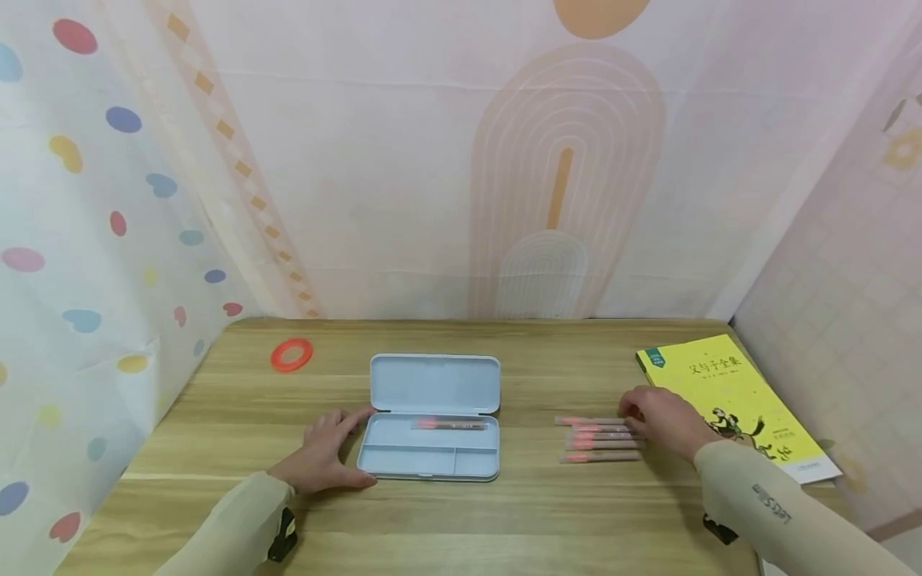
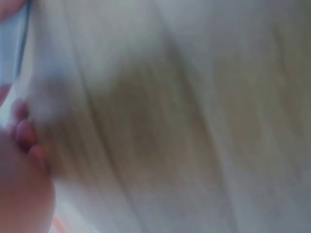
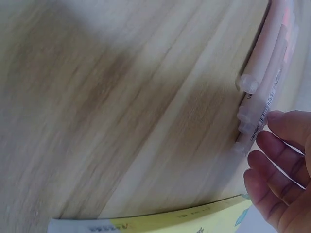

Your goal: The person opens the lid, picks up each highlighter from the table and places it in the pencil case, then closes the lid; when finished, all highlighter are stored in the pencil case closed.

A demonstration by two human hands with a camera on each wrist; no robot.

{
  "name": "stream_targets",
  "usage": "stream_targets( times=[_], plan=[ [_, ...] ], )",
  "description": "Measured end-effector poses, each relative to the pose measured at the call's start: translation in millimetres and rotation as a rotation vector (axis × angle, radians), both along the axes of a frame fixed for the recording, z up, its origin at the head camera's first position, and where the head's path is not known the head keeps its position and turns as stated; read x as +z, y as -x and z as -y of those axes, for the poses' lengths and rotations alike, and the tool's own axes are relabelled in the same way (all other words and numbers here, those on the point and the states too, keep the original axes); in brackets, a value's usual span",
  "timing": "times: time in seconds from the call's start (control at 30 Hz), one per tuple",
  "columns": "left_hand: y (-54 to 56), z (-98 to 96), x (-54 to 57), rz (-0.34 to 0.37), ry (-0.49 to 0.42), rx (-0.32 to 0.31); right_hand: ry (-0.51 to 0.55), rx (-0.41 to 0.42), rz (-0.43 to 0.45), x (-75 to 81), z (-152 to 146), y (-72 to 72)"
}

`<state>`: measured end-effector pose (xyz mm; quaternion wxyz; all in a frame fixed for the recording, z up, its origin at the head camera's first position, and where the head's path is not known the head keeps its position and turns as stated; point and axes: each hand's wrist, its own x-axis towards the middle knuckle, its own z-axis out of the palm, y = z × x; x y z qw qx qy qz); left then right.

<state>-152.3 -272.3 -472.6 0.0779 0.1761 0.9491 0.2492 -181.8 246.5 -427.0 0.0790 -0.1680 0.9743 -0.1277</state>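
Observation:
A light-blue pencil case lies with its lid raised, one clear pen with a pinkish-red part in its long back compartment. At the case's left end my left hand spreads thumb and index finger, their tips right at its front and back corners. Several similar pens lie side by side on the table right of the case. My right hand is over their right ends; in the right wrist view its fingers are loosely bent, the thumb tip right beside a pen.
A yellow book lies at the right edge of the wooden table, partly under the right forearm. An orange-red ring lies at the back left. Patterned cloth hangs behind and at both sides.

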Motion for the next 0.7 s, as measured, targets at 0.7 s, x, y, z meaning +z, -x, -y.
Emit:
stream_targets(
  times=[0.7],
  plan=[
    [-2.1, -1.7, 4.4, 0.004, -0.01, -0.006, -0.028, 0.034, -0.018, -2.3, 2.5, 2.4]
  ],
)
